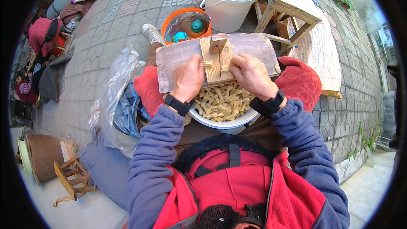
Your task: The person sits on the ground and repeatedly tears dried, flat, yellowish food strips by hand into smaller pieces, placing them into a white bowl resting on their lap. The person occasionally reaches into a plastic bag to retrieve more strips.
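Note:
A worn wooden board (178,54) lies across the person's lap, with a paler wooden block (212,78) fixed on it. A thin dark upright blade or slot (220,63) runs along the block below a small wood piece (218,43). My left hand (188,77) pinches a short pale yellow, fibrous piece (208,64) left of the blade. Right of it, my right hand (252,74) pinches a similar piece (225,68). Under the board's near edge, a white basin (219,125) holds many such knotted-looking pieces (224,101). Both fingertips are partly hidden.
Beyond the board stand an orange bucket (163,27) with teal-topped items and a white bucket (227,11) of similar pieces. A wooden stool (292,3) is at upper right. Plastic bags (109,101) lie left, near a small wooden chair (71,181). Another person (27,89) sits far left.

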